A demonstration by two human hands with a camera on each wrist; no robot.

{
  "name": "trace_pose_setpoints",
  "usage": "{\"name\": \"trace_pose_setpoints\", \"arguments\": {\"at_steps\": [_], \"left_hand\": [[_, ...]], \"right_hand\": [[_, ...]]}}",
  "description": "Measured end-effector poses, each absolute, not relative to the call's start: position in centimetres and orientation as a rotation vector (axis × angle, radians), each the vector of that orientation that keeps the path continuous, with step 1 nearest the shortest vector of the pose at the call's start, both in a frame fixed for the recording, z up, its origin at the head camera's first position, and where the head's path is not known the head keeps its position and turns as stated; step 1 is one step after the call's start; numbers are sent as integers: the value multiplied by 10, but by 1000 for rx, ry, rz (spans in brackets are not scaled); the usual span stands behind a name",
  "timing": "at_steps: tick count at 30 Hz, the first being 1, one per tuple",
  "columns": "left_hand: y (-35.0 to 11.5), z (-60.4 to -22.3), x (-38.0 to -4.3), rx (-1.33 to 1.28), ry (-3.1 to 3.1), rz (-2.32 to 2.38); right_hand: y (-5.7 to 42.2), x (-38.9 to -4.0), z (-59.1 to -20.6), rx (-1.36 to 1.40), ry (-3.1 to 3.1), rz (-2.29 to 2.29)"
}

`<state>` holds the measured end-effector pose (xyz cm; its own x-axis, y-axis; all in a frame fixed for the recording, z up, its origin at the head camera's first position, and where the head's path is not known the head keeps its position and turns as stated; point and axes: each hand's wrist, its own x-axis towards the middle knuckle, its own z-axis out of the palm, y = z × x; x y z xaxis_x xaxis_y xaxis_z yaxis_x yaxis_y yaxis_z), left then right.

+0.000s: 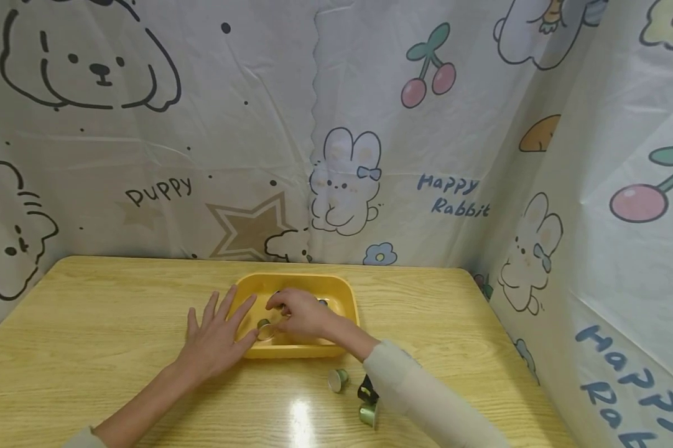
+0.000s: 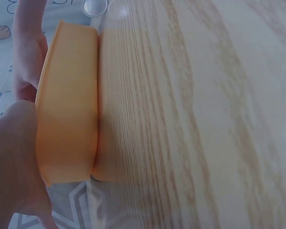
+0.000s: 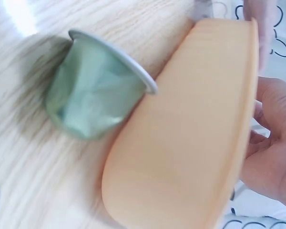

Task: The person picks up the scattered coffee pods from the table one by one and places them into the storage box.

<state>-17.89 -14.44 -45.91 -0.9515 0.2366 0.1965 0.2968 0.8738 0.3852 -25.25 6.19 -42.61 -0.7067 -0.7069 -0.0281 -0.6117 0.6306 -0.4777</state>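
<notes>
A yellow plastic tray [image 1: 297, 351] stands on the table near its far edge. My left hand [image 1: 216, 342] lies at the tray's left front corner, fingers spread, with fingertips over the rim. Over the tray's inside, my right hand [image 1: 303, 314] reaches in from the right with bent fingers; I cannot tell whether they hold anything. A green coffee capsule [image 1: 265, 330] lies in the tray between the two hands. Another, darker capsule [image 1: 323, 303] shows behind the right hand. In the right wrist view the tray wall hides the fingertips.
In front of the tray, a green coffee capsule [image 1: 338, 379] lies on its side on the wooden table [image 1: 118, 311]. Beside the right sleeve are a black capsule [image 1: 367, 391] and another green capsule [image 1: 368, 414]. A printed cloth [image 1: 247, 143] hangs behind the table and along the right.
</notes>
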Motion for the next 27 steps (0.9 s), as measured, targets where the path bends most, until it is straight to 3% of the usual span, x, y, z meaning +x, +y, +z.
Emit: {"name": "trace_pose_setpoints", "arguments": {"at_steps": [27], "left_hand": [[-144,-459,-178,-414,-2897,-635]], "right_hand": [[202,-188,-396,-894,2642,-1194]]}}
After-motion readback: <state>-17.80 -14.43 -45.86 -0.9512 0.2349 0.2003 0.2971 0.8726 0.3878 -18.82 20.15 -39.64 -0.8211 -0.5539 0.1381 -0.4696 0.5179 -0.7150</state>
